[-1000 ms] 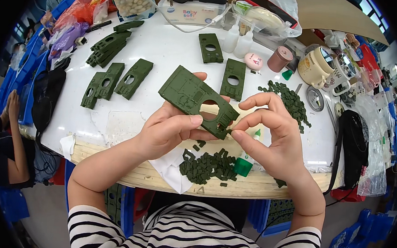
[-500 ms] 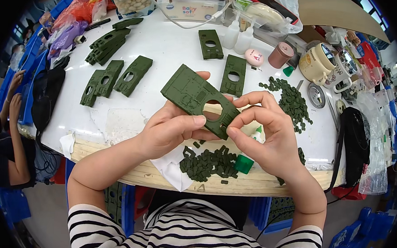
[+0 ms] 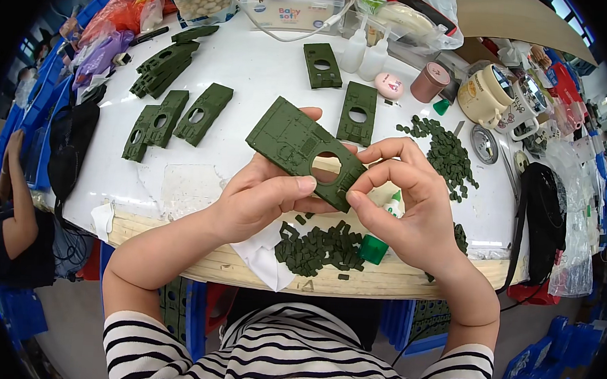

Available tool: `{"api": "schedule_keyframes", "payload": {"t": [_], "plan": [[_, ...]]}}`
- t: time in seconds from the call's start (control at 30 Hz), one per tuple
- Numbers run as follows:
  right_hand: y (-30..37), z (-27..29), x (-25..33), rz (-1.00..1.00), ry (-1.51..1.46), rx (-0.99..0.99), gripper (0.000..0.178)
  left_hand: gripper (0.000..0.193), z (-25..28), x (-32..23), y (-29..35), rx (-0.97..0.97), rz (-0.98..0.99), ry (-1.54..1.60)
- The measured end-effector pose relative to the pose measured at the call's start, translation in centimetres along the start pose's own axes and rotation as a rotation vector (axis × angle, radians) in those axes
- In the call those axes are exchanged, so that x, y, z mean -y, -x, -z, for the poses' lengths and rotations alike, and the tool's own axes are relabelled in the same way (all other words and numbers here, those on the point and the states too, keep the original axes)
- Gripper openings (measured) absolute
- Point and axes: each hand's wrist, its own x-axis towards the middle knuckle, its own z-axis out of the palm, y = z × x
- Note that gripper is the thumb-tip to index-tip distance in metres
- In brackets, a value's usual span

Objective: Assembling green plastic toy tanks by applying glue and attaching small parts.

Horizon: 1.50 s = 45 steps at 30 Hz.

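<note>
My left hand (image 3: pixel 258 199) grips a dark green plastic model tank hull (image 3: pixel 287 137) with a round hole, tilted above the table, thumb on its top face. At the hull's lower right corner, the thumb and index finger of my right hand (image 3: pixel 414 200) are pinched together against the edge. Anything between those fingertips is hidden. Below the hands lies a pile of small dark green plastic pieces (image 3: pixel 319 249). Beside it are a green cap (image 3: pixel 373 249) and a white bottle with a green tip (image 3: pixel 393 205), partly behind my right hand.
More hulls (image 3: pixel 204 114) lie at left and two beyond my hands (image 3: pixel 357 113). Another heap of small pieces (image 3: pixel 451 160) is at right, near a metal lid (image 3: pixel 484 145) and a cream mug (image 3: pixel 485 96). White squeeze bottles (image 3: pixel 373 60) stand behind. A co-worker's arm (image 3: pixel 21 200) shows far left.
My hands and the hull stay almost in place. At far left, the co-worker's arms have shifted.
</note>
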Motion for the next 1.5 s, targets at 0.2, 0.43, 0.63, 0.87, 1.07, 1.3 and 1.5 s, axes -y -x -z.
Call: {"api": "schedule_keyframes", "payload": {"t": [0.2,0.43,0.63,0.87,1.07,1.3,1.5], "plan": [[0.0,-0.1,0.2,0.026,0.084,-0.016,0.010,0.075,0.0,0.1,0.1,-0.004,-0.009,0.005],[0.0,-0.2,0.0,0.024,0.049,-0.025,0.010,0.075,0.2,0.3,0.0,0.014,-0.012,0.028],[0.1,-0.3,-0.1,0.035,0.072,-0.025,0.012,0.075,0.0,0.2,0.1,0.005,0.000,0.002],[0.0,-0.3,0.1,0.026,0.029,-0.020,0.010,0.075,0.2,0.2,0.1,0.007,-0.003,-0.015],[-0.2,0.9,1.0,0.303,0.399,-0.017,0.023,0.076,0.7,-0.5,-0.1,0.019,-0.007,0.075],[0.1,-0.2,1.3,0.428,0.526,-0.072,0.028,0.077,0.7,-0.6,0.0,0.006,-0.061,0.047],[0.5,-0.8,0.9,0.325,0.447,-0.129,0.030,0.075,0.2,-0.3,0.2,0.007,-0.113,0.013]]}}
